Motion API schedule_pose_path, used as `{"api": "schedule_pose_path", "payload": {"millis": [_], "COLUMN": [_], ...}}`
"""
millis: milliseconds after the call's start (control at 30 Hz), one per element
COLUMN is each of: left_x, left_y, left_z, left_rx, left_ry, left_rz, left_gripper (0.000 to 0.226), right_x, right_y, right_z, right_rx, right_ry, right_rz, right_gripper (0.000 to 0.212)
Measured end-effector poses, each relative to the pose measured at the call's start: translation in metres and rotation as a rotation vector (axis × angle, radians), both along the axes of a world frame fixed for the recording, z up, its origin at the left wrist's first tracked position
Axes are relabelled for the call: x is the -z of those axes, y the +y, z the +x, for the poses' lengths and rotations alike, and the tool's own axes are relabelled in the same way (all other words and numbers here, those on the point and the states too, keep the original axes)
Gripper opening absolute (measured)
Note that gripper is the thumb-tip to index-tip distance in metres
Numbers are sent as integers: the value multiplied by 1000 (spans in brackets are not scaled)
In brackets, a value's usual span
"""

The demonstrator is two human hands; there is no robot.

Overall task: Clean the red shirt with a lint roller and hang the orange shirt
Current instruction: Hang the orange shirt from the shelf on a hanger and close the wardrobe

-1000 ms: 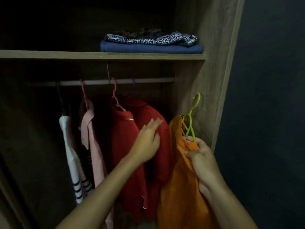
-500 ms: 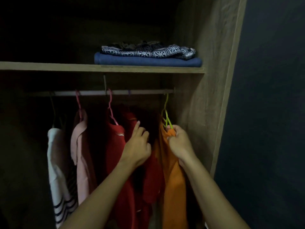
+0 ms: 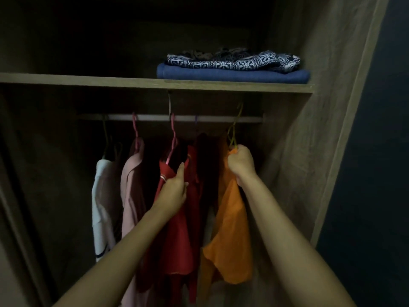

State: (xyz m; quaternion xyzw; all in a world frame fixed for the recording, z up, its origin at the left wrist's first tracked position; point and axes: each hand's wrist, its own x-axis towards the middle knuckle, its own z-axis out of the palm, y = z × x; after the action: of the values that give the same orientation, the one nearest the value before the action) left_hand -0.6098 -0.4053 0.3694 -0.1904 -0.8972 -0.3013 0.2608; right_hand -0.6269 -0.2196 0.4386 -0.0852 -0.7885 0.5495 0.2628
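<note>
Orange cotton shirt (image 3: 230, 229) hangs at the wardrobe's right end, its green wire hanger (image 3: 234, 127) hooked at the white closet rail (image 3: 183, 118). Right hand (image 3: 241, 162) fingers clamp its neck; left hand (image 3: 174, 191), fingers loosely curled, pushes the red shirt (image 3: 177, 240) aside. Hanging seems nearly done; next, release gently.

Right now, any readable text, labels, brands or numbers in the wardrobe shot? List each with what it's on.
None readable.
Patterned cloth on the shelf: white floral and geometric print only, no letters.
Red shirt, orange shirt, pink garment, white striped garment: no visible tags or logos; the scene is dim.
</note>
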Motion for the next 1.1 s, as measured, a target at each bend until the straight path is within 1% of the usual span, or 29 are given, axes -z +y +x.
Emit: {"api": "schedule_pose_path", "payload": {"millis": [67,200,333,367,400,467,500,533,633,667,767,833,867,967,1000,1100], "left_x": [3,11,23,28,34,52,61,70,96,105,134,153,161,170,171,172], "left_y": [-3,-4,-9,-10,-11,-15,-17,-18,-19,-20,-22,-26,-28,-30,-31,-31], "left_z": [-1,-1,0,3,7,15,19,24,36,42,57,65,67,70,72,77], "left_rx": [4,20,27,44,54,70,75,77,105,113,77,41,23,-39,-52,-57], "left_ry": [-1,18,33,39,51,53,43,30,-24,-46,-114,-154,-165,-159,-153,-151], "left_rz": [15,45,82,101,119,136,135,128,122,135,132,107,96,113,113,96], "left_gripper": [64,63,68,69,68,59,54,50,47,45,38,35,31,20,19,21], "right_x": [1,15,24,30,38,65,83,105,166,182,215,228,233,243,246,260], "right_y": [1,4,4,3,2,-4,-7,-8,-9,-9,-10,-11,-11,-13,-13,-16], "right_z": [1,1,23,34,48,75,84,90,103,110,134,146,150,156,157,160], "right_rx": [-7,-66,-50,-56,-68,-74,-78,-79,-111,-138,-224,-217,-186,-100,-99,-116], "right_ry": [-23,-100,-99,-86,-68,-56,-71,-97,-263,-331,-508,-600,-590,-476,-486,-625], "right_rz": [13,46,101,113,131,175,179,191,293,317,391,414,411,382,393,483], "right_gripper": [27,20,19,25,36,63,68,65,25,23,26,27,27,28,28,32]}}
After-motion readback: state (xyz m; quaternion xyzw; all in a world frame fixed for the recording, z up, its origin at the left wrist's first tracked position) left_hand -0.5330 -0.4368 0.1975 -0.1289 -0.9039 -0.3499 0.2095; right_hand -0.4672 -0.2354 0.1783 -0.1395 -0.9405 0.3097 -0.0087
